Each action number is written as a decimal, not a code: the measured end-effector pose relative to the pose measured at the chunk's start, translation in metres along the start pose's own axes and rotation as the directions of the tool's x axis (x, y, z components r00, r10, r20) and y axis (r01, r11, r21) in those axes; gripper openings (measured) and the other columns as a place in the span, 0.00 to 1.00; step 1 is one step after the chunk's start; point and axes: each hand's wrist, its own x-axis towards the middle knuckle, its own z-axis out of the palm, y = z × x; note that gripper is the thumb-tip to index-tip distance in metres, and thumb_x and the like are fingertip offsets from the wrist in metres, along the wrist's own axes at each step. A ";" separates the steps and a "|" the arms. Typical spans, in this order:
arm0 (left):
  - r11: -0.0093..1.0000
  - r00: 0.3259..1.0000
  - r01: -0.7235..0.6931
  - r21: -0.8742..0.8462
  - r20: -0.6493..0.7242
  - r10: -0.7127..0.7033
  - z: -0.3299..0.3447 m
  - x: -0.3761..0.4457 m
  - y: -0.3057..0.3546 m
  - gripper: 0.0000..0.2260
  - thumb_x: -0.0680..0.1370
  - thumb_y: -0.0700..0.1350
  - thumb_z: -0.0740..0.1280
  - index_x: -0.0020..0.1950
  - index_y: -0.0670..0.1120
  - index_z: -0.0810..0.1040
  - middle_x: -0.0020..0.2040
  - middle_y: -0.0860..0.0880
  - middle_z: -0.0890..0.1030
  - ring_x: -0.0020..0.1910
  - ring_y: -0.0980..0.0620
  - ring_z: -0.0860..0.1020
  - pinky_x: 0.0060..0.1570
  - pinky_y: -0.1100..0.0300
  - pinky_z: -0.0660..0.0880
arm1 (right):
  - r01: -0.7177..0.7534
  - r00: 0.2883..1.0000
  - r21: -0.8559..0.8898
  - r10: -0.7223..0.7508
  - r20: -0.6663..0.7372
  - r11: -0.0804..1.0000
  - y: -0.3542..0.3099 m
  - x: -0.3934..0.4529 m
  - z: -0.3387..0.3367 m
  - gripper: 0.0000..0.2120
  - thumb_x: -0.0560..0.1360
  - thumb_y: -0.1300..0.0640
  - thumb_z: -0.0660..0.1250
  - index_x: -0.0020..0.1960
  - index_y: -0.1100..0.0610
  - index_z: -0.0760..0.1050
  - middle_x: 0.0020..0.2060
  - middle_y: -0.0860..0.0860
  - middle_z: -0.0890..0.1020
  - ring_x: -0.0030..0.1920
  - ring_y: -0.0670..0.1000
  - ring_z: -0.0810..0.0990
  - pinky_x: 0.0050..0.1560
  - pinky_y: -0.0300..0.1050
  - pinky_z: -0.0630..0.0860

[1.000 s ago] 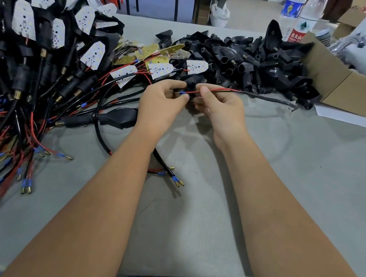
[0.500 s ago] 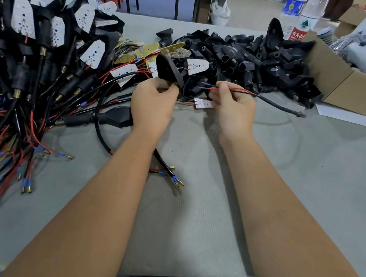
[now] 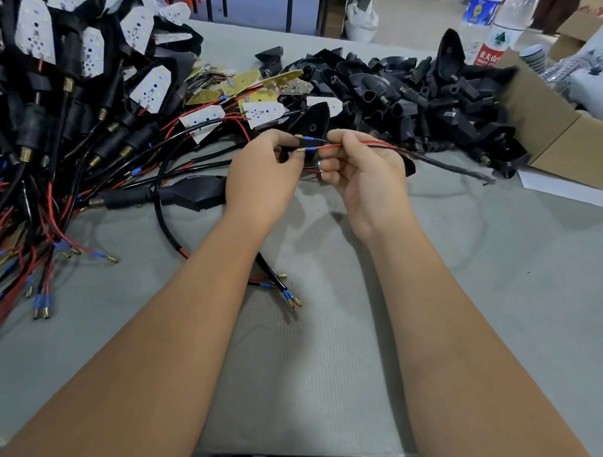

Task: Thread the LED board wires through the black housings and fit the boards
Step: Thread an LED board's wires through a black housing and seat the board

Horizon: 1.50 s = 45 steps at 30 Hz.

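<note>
Behind, a grey surface (image 3: 509, 287) carried heaped black housings (image 3: 418, 95). Left hand (image 3: 265, 172) gripped, apparently, one housing (image 3: 313, 123); right hand (image 3: 365, 175) fingers pinched the wires (image 3: 329, 147), whose tips lay between both hands.

The scene is lit evenly and brightly from above. Soft shadows are cast on the grey tabletop (image 3: 509, 287) beneath the forearms and below the right hand (image 3: 364, 183). No harsh glare is seen. Straight lines are bowed towards the edges by the wide-angle lens. Slight softness is found in the far background and at the left margin.
</note>
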 end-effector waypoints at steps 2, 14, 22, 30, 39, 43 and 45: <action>0.999 1.000 -0.023 -0.038 0.017 0.024 0.000 0.000 0.001 0.08 0.78 0.47 0.66 0.56 0.51 0.80 0.46 0.54 0.80 0.48 0.52 0.80 0.50 0.53 0.77 | 0.012 0.999 -0.062 -0.015 -0.050 0.998 0.003 0.001 0.001 0.11 0.82 0.67 0.55 0.48 0.63 0.75 0.33 0.56 0.79 0.30 0.49 0.78 0.34 0.39 0.77; 0.883 0.992 0.074 -0.464 0.125 -0.017 -0.002 0.003 0.003 0.20 0.75 0.33 0.70 0.64 0.51 0.76 0.45 0.47 0.80 0.40 0.56 0.82 0.41 0.61 0.80 | 0.094 0.949 -0.422 -0.209 -0.235 0.902 0.003 0.003 -0.006 0.07 0.77 0.66 0.67 0.40 0.59 0.76 0.33 0.55 0.80 0.26 0.44 0.77 0.29 0.37 0.75; 0.914 0.996 0.085 -0.397 0.033 -0.078 -0.004 0.005 -0.001 0.09 0.72 0.40 0.76 0.48 0.49 0.79 0.50 0.46 0.83 0.54 0.48 0.81 0.57 0.45 0.78 | 0.138 0.975 -0.367 -0.192 -0.114 0.920 0.002 -0.001 0.000 0.05 0.77 0.65 0.68 0.42 0.63 0.78 0.33 0.57 0.81 0.29 0.48 0.79 0.34 0.43 0.79; 0.835 0.985 0.120 -0.537 0.167 -0.035 0.003 0.003 0.003 0.12 0.73 0.34 0.74 0.53 0.46 0.79 0.44 0.48 0.83 0.43 0.53 0.82 0.51 0.58 0.80 | 0.089 0.991 -0.167 -0.103 -0.080 0.982 -0.001 -0.002 -0.003 0.06 0.76 0.69 0.68 0.41 0.63 0.75 0.33 0.58 0.81 0.30 0.50 0.80 0.35 0.41 0.79; 0.477 0.927 0.374 -0.795 0.329 -0.178 0.005 0.002 0.009 0.04 0.79 0.34 0.65 0.47 0.39 0.80 0.39 0.47 0.85 0.40 0.55 0.83 0.45 0.65 0.79 | 0.062 0.994 -0.178 -0.078 -0.081 0.982 -0.001 0.001 -0.006 0.05 0.74 0.66 0.71 0.40 0.61 0.79 0.31 0.54 0.80 0.27 0.47 0.75 0.30 0.38 0.74; 0.505 0.941 0.335 -0.795 0.253 -0.226 0.006 0.001 0.008 0.06 0.81 0.37 0.64 0.45 0.42 0.79 0.37 0.49 0.83 0.37 0.56 0.83 0.41 0.65 0.79 | -0.019 0.997 -0.065 0.014 -0.075 0.998 -0.002 0.003 -0.006 0.08 0.79 0.59 0.65 0.43 0.61 0.77 0.33 0.54 0.80 0.29 0.48 0.76 0.31 0.39 0.75; 0.477 0.934 0.343 -0.809 0.238 -0.267 0.004 0.004 0.006 0.06 0.82 0.40 0.63 0.46 0.44 0.77 0.37 0.49 0.84 0.38 0.53 0.84 0.39 0.61 0.81 | -0.082 0.992 0.071 0.089 -0.089 0.994 -0.004 0.004 -0.009 0.11 0.81 0.57 0.61 0.44 0.61 0.76 0.31 0.53 0.81 0.29 0.48 0.77 0.32 0.38 0.77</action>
